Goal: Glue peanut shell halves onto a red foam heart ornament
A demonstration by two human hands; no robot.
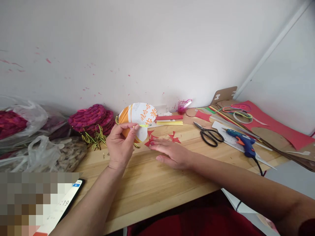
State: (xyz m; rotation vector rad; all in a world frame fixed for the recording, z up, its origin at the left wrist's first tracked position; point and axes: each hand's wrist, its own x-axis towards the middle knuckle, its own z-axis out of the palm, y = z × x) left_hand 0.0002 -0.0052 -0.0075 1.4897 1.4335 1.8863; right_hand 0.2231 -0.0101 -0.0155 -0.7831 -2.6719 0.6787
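Note:
My left hand (122,144) is closed in a pinch, holding up a rounded white-and-orange printed card cutout (145,114). A short bright yellow-green cord (143,125) shows at the thumb and fingertip, across the card. Dark yellowish cord ends peek out at the card's left and lower edges. Palm down on the table, my right hand (169,152) has its fingers stretched out. Its fingertips touch pointed red paper scraps (150,141), and more red scraps (174,137) lie just beyond it.
Black-handled scissors (209,134) and a blue glue gun (242,141) lie right, near red sheets (268,121) and coloured cords (240,109). Purple-red padded discs (91,118) and plastic bags (44,150) crowd the left. A phone (66,200) lies front left; a pink-stained cup (183,106) stands behind.

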